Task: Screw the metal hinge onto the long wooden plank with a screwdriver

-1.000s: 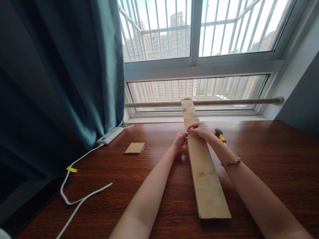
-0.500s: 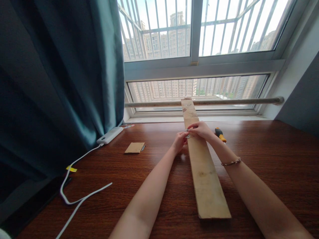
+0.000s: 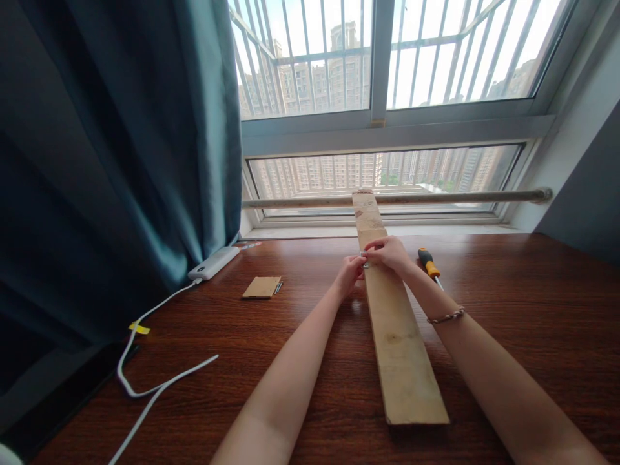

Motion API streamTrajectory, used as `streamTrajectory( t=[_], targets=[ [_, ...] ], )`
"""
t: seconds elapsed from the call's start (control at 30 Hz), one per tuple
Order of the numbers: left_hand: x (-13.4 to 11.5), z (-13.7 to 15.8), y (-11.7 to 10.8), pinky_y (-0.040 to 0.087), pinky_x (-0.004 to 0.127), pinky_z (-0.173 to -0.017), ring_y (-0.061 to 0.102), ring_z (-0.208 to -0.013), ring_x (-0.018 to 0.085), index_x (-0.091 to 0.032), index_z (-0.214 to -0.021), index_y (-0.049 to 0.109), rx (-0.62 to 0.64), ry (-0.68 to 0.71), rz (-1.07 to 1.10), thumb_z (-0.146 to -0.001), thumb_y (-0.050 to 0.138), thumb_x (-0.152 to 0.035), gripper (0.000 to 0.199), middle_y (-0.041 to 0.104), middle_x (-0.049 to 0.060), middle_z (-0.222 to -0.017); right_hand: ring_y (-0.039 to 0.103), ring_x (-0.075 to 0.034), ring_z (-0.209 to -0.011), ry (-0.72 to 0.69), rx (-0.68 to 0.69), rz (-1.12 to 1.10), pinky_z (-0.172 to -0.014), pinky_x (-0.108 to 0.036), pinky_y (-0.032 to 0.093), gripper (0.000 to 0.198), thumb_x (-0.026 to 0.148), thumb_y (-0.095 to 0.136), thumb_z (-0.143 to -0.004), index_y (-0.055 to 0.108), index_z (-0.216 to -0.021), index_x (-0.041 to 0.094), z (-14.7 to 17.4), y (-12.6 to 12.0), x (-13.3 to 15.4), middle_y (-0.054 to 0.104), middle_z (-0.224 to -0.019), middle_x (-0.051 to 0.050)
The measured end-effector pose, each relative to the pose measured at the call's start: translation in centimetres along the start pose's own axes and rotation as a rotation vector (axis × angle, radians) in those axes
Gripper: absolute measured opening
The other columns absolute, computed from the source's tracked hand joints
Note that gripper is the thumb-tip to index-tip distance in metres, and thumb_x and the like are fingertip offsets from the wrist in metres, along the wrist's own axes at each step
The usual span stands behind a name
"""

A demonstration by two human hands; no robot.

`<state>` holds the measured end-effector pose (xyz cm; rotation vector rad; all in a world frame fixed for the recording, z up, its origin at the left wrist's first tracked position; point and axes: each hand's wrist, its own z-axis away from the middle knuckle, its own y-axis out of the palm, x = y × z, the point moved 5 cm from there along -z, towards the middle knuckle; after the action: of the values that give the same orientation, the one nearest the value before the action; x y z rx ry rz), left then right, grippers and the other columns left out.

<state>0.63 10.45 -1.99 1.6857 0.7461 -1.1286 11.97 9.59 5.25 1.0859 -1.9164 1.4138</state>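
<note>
A long wooden board [image 3: 400, 339] runs away from me, its far end raised on a rail by the window. At the board's left edge, a small silvery metal piece [image 3: 365, 265] shows between my fingertips; its exact shape is mostly covered. My left hand [image 3: 349, 274] is beside that edge, thumb and finger pinched on the metal piece. From the right, my right hand [image 3: 390, 252] rests over the board, its fingers closed at the same piece. To the right of the board lies a screwdriver [image 3: 429, 262] with a black and orange handle, its shaft partly behind my forearm.
On the brown table [image 3: 295, 349], a small square wood piece [image 3: 260, 287] lies left with thin metal pins [image 3: 278, 287] beside it. A white power bank [image 3: 214, 263] and white cable [image 3: 167, 385] lie near the dark curtain [image 3: 203, 129]. A rail [image 3: 460, 197] crosses before the window.
My right forearm has shifted slightly left, showing more of the screwdriver's shaft. Both hands stay at the metal piece, with only slight finger movement.
</note>
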Motion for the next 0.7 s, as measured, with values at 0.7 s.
streamTrajectory(
  t=[0.7],
  targets=[
    [0.2,-0.1,-0.2,0.015,0.021,-0.039,0.033,-0.040,0.004,-0.013,-0.061,0.053,-0.012,-0.054,0.073,-0.062,0.063,-0.031,0.021,0.046,-0.002,-0.052,0.050,-0.013,-0.054,0.099,-0.093,-0.480,-0.051,-0.024,0.038,0.042,0.049,0.067,-0.059,0.069,-0.076,0.011,-0.5,-0.6,-1.4,0.060,-0.060,-0.003]
  ],
)
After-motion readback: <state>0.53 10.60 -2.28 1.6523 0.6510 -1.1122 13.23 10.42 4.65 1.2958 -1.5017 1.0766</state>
